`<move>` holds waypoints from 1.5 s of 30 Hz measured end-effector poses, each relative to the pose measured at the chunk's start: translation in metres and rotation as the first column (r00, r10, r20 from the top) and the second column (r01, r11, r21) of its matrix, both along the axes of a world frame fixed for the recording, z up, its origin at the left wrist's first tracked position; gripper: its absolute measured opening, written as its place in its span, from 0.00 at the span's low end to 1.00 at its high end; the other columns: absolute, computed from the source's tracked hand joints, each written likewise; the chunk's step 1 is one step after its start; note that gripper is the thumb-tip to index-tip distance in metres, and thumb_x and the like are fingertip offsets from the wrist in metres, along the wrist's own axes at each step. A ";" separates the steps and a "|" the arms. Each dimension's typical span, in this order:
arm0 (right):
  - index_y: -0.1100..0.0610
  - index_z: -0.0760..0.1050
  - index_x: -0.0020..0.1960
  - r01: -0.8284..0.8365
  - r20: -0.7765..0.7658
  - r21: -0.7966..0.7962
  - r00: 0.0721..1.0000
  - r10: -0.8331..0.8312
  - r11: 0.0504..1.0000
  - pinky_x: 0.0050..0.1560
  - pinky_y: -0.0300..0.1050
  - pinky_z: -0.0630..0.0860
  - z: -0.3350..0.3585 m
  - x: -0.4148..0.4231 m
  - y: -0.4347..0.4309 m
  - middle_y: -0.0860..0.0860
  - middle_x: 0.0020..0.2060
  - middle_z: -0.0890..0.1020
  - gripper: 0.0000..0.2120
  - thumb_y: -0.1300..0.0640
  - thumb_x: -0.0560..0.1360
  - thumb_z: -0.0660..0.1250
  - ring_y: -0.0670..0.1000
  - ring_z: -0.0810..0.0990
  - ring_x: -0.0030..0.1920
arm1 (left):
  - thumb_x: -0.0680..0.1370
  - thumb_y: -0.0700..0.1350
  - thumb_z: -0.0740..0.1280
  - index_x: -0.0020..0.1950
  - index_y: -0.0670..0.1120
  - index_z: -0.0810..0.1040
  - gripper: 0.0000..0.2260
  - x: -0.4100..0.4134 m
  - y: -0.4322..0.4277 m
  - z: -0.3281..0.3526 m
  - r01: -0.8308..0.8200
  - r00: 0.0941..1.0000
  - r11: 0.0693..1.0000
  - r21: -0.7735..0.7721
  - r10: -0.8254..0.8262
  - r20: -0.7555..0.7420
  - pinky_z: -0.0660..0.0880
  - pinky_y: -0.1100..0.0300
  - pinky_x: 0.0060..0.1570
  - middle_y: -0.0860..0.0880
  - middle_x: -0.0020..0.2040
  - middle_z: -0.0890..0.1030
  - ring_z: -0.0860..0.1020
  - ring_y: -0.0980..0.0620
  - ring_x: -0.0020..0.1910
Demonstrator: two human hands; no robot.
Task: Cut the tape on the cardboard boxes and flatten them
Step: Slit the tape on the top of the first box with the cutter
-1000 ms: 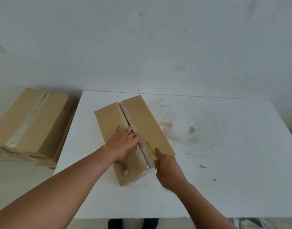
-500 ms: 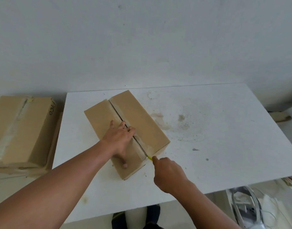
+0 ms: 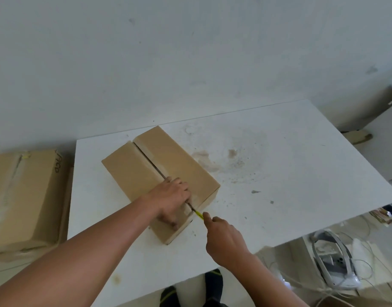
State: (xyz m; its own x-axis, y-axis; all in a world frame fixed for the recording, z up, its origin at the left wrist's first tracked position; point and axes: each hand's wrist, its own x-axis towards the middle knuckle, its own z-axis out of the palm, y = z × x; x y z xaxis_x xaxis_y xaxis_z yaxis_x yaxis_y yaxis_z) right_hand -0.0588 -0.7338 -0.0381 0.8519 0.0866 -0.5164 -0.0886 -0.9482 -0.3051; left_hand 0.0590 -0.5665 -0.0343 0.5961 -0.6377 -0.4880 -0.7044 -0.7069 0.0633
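While the left hand (image 3: 171, 199) presses palm-down on the cardboard box (image 3: 133, 171), fingertips at the centre seam and thumb over the near end, its forearm crosses in from lower left. Right hand (image 3: 223, 238) is clenched around a yellow cutter (image 3: 199, 214), blade tip at the seam's near end, right at the box's top edge. Box lies diagonally on the left part of the white table (image 3: 290, 173), near corner close to the front edge. Stained tabletop extends right of it. Second taped box (image 3: 24, 196) sits off the table's left edge; a headset (image 3: 332, 267) is on the floor lower right.
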 end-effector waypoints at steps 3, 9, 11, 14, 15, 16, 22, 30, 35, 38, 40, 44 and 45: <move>0.52 0.53 0.80 0.056 -0.022 0.100 0.998 -0.054 0.993 0.31 0.41 0.68 -0.004 -0.005 0.002 0.49 0.43 0.73 0.35 0.67 0.75 0.55 0.51 0.75 0.39 | 0.64 0.61 0.80 0.62 0.52 0.75 0.31 0.003 -0.003 0.001 -0.020 1.000 1.000 0.000 0.020 -0.011 0.68 0.56 0.61 0.53 0.60 0.72 0.67 0.51 0.61; 0.51 0.59 0.77 0.134 -0.019 0.162 0.991 -0.133 0.978 0.34 0.44 0.73 -0.012 -0.012 -0.001 0.48 0.40 0.73 0.30 0.66 0.77 0.55 0.49 0.76 0.37 | 0.66 0.61 0.79 0.59 0.52 0.73 0.28 0.001 -0.007 0.004 -0.003 1.000 0.999 0.033 0.004 -0.015 0.68 0.55 0.57 0.53 0.59 0.73 0.69 0.50 0.60; 0.51 0.61 0.76 0.177 -0.030 0.205 0.984 -0.174 0.963 0.34 0.42 0.72 -0.014 -0.013 0.000 0.48 0.38 0.73 0.25 0.63 0.80 0.53 0.48 0.74 0.34 | 0.66 0.61 0.78 0.59 0.52 0.72 0.28 0.002 -0.007 0.004 0.002 1.000 0.998 0.056 -0.001 -0.012 0.68 0.53 0.60 0.52 0.60 0.74 0.69 0.50 0.62; 0.54 0.68 0.70 0.243 -0.066 0.267 0.970 -0.234 0.933 0.40 0.42 0.77 -0.019 -0.014 0.004 0.49 0.36 0.74 0.19 0.60 0.81 0.52 0.47 0.72 0.30 | 0.67 0.62 0.78 0.60 0.52 0.72 0.28 0.001 -0.009 0.003 0.007 1.000 0.996 0.084 -0.006 -0.011 0.67 0.52 0.62 0.51 0.62 0.74 0.69 0.49 0.63; 0.55 0.69 0.69 0.270 -0.084 0.281 0.963 -0.257 0.921 0.37 0.42 0.77 -0.020 -0.014 0.007 0.50 0.36 0.74 0.17 0.60 0.82 0.52 0.48 0.74 0.30 | 0.67 0.62 0.77 0.60 0.52 0.72 0.28 0.001 -0.010 0.003 0.005 1.000 0.996 0.088 -0.004 -0.010 0.66 0.52 0.63 0.51 0.62 0.74 0.69 0.49 0.63; 0.56 0.70 0.67 0.316 -0.113 0.307 0.949 -0.296 0.898 0.33 0.42 0.79 -0.020 -0.014 0.011 0.51 0.38 0.76 0.16 0.59 0.82 0.52 0.49 0.78 0.30 | 0.67 0.62 0.77 0.60 0.52 0.72 0.28 0.002 -0.010 0.003 0.003 1.000 0.996 0.091 -0.002 -0.011 0.66 0.52 0.63 0.51 0.62 0.74 0.69 0.49 0.64; 0.59 0.73 0.52 0.578 -0.318 0.504 0.815 -0.485 0.642 0.38 0.51 0.84 -0.010 -0.027 0.040 0.56 0.39 0.81 0.09 0.59 0.82 0.55 0.52 0.85 0.33 | 0.70 0.60 0.76 0.57 0.54 0.71 0.23 0.003 -0.010 0.006 -0.048 0.997 0.997 0.053 0.051 -0.064 0.64 0.52 0.63 0.53 0.58 0.75 0.72 0.50 0.60; 0.57 0.69 0.68 0.429 -0.100 0.378 0.900 -0.424 0.820 0.36 0.42 0.78 -0.020 -0.029 0.038 0.53 0.43 0.80 0.16 0.60 0.82 0.55 0.52 0.80 0.36 | 0.70 0.64 0.74 0.38 0.51 0.72 0.20 0.006 -0.004 0.026 -0.266 0.943 0.963 -0.049 0.249 -0.220 0.72 0.55 0.46 0.55 0.36 0.76 0.72 0.54 0.35; 0.53 0.59 0.77 0.112 0.244 -0.011 0.964 -0.106 0.994 0.42 0.44 0.66 -0.028 -0.025 0.015 0.52 0.53 0.73 0.27 0.64 0.79 0.58 0.52 0.73 0.45 | 0.81 0.57 0.66 0.34 0.45 0.71 0.21 0.018 -0.011 0.029 -0.361 0.924 0.930 -0.067 0.346 -0.164 0.68 0.58 0.33 0.49 0.32 0.72 0.69 0.50 0.30; 0.51 0.65 0.72 0.056 0.285 -0.061 0.958 -0.036 0.997 0.41 0.45 0.64 -0.027 -0.015 0.004 0.50 0.47 0.71 0.19 0.59 0.82 0.58 0.52 0.70 0.42 | 0.74 0.49 0.76 0.63 0.49 0.75 0.20 0.024 -0.023 0.027 -0.218 0.976 0.976 0.025 0.218 0.006 0.77 0.54 0.46 0.47 0.61 0.74 0.77 0.47 0.53; 0.49 0.67 0.71 0.025 0.276 -0.071 0.961 -0.005 0.997 0.42 0.45 0.64 -0.026 -0.009 -0.005 0.48 0.44 0.69 0.19 0.60 0.81 0.58 0.52 0.68 0.41 | 0.71 0.48 0.79 0.78 0.54 0.62 0.39 0.027 -0.031 0.021 -0.093 0.995 0.990 0.108 0.090 0.038 0.74 0.48 0.61 0.46 0.74 0.63 0.67 0.43 0.71; 0.48 0.66 0.71 -0.002 0.257 -0.104 0.966 0.028 0.995 0.46 0.46 0.65 -0.023 0.002 -0.018 0.50 0.48 0.72 0.20 0.61 0.81 0.57 0.53 0.72 0.48 | 0.73 0.42 0.76 0.81 0.58 0.52 0.45 0.029 -0.047 0.019 -0.008 1.000 0.991 0.133 0.006 0.012 0.66 0.41 0.72 0.49 0.82 0.49 0.51 0.38 0.80; 0.48 0.66 0.71 -0.012 0.261 -0.114 0.964 0.042 0.993 0.46 0.46 0.65 -0.023 0.003 -0.020 0.50 0.49 0.73 0.20 0.61 0.81 0.57 0.53 0.73 0.49 | 0.74 0.39 0.75 0.81 0.59 0.53 0.44 0.029 -0.048 0.021 0.000 1.000 0.991 0.134 0.001 -0.008 0.67 0.43 0.72 0.50 0.83 0.48 0.52 0.37 0.80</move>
